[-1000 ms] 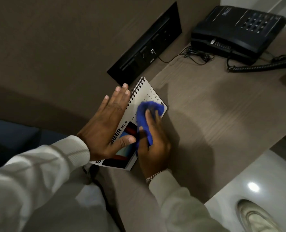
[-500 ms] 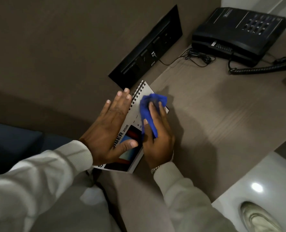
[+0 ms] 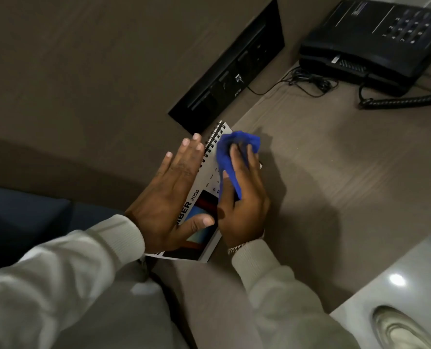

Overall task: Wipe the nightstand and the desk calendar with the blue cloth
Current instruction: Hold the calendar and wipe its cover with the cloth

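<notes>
Head view: desk calendar (image 3: 210,182) flat on the nightstand (image 3: 335,172), near-left edge beside the wall; left hand (image 3: 169,197) spread open, palm pressing its left side, gripping nothing. Right hand (image 3: 244,197) curled around the bunched blue cloth (image 3: 230,157), now at the far spiral-bound corner, having travelled up from mid-page over the last second. Judgement: calendar pass nearly complete; nightstand toward the telephone (image 3: 370,39) probably remains.
</notes>
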Action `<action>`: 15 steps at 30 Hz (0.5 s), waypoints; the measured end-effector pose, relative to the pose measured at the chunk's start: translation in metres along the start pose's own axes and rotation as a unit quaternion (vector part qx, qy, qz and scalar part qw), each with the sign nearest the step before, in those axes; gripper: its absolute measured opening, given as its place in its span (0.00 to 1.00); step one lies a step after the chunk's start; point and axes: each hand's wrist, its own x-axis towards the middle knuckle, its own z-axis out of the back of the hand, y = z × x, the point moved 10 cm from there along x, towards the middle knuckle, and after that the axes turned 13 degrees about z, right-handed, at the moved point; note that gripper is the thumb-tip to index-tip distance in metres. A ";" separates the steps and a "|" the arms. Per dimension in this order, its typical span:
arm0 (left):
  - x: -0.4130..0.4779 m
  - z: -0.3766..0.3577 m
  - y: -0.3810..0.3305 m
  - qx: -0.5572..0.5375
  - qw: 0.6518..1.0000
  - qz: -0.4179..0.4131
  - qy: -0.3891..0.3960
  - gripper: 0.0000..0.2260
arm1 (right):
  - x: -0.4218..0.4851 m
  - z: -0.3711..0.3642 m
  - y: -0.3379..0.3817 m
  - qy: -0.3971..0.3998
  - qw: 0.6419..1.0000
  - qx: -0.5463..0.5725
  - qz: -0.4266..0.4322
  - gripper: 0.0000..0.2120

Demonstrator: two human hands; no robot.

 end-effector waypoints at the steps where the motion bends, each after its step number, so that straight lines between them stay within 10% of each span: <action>1: 0.000 0.000 0.000 0.002 1.000 0.002 0.000 0.44 | -0.003 0.001 -0.003 -0.003 1.000 -0.011 -0.009 0.22; 15: 0.000 0.000 -0.003 -0.010 1.000 0.004 0.018 0.45 | -0.002 0.001 0.009 -0.013 1.000 0.018 0.015 0.22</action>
